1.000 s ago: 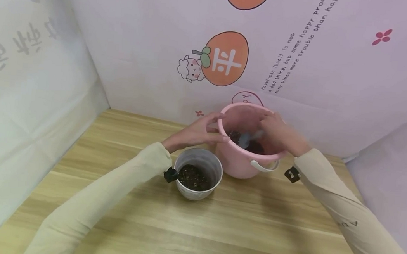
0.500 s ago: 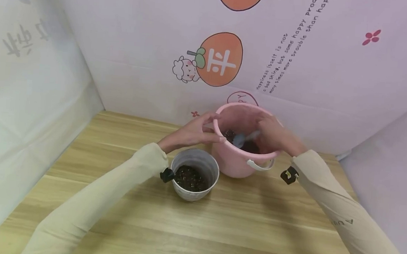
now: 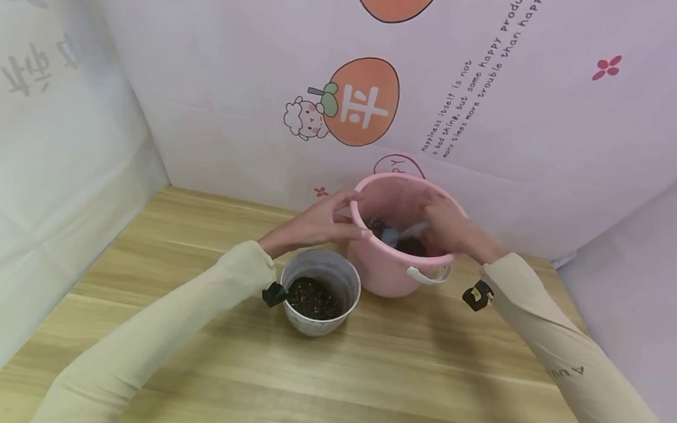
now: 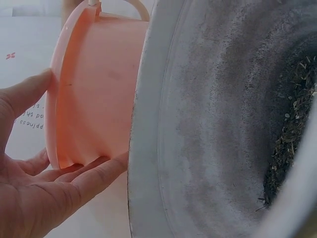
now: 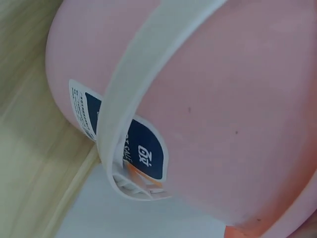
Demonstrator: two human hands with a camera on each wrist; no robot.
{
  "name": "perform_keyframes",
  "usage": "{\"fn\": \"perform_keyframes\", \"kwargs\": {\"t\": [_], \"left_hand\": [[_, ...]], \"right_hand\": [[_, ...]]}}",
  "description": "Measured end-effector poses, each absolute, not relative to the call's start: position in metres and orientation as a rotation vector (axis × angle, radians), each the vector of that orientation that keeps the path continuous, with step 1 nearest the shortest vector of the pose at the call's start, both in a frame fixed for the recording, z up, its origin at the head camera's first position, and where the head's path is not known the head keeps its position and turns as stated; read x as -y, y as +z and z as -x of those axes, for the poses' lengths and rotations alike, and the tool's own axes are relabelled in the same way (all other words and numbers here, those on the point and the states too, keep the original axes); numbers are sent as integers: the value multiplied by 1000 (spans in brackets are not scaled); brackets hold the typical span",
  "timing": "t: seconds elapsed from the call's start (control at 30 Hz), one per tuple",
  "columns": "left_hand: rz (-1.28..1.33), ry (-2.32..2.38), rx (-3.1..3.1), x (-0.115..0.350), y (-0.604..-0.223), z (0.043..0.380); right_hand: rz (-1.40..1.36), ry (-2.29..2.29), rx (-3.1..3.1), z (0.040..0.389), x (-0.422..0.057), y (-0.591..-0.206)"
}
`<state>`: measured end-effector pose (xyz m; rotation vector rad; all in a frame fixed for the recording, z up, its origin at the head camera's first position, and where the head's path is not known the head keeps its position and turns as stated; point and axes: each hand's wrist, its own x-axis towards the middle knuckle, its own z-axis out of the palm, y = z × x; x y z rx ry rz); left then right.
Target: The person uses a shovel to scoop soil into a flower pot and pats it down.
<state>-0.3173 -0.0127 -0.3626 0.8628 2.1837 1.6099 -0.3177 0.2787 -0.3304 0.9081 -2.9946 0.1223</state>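
A pink bucket [image 3: 378, 273] stands on the table against the back wall, tilted slightly toward me, with dark soil [image 3: 413, 246] inside. My left hand [image 3: 314, 224] holds its rim from the left; in the left wrist view the thumb touches the rim and the fingers [image 4: 94, 179] lie along the outer side. Inside the bucket, my right hand [image 3: 452, 226] grips the pale handle of a small blue-grey shovel [image 3: 391, 236], whose blade is at the soil. A whitish-grey flowerpot [image 3: 337, 276] partly filled with soil [image 3: 312, 298] stands in front of the bucket, below my left wrist.
The bucket's white carrying handle [image 3: 427, 278] hangs at its front right. Printed sheeting [image 3: 234, 101] covers the walls behind and at the sides of the wooden table [image 3: 316, 391]. Black clips [image 3: 477, 295] sit at both cuffs.
The whole view shifts a little, moving everything left. My left hand stays on the bucket rim, and my right hand keeps the shovel at the soil, its blade shifting slightly.
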Motion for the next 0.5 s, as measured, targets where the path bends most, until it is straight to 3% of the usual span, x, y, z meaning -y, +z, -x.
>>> {"fn": "perform_keyframes", "kwargs": {"t": [0.5], "left_hand": [[-877, 1596, -2211, 14, -362, 317]], "right_hand": [[-923, 647, 2939, 308, -289, -324]]}}
